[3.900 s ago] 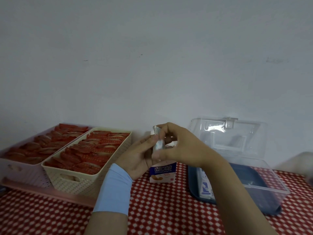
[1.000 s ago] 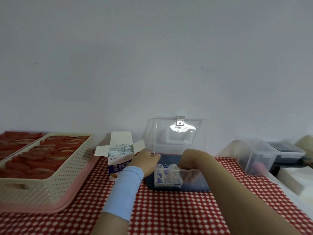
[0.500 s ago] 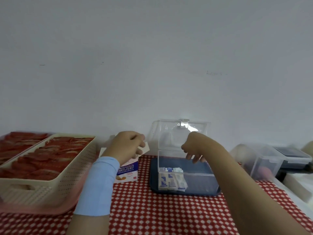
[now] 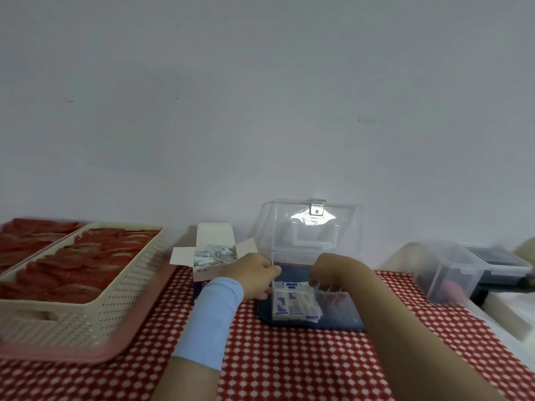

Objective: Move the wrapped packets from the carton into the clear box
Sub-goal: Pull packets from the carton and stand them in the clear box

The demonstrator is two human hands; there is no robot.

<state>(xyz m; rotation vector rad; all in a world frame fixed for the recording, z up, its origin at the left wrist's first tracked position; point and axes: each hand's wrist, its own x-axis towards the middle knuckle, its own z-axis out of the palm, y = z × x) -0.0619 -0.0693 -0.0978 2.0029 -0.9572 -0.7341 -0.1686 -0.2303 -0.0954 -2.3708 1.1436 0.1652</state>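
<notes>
Head cam: left hand (image 4: pixel 254 274) grips the left wall of the box (image 4: pixel 341 311). The right hand (image 4: pixel 330 270) dips into the box, fingers curled over the packets (image 4: pixel 295 303) piled at its left end; can't tell if it's pinching one. The carton (image 4: pixel 212 256) sits just left of the box, flaps open, more packets inside.

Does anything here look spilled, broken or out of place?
Nothing stands out. The carton stands upright with its flaps open, its packets jumbled but all inside. Those in the box sit together at its left end, under the right hand; the left hand holds the box's wall. Nothing lies spilled on the cloth.
</notes>
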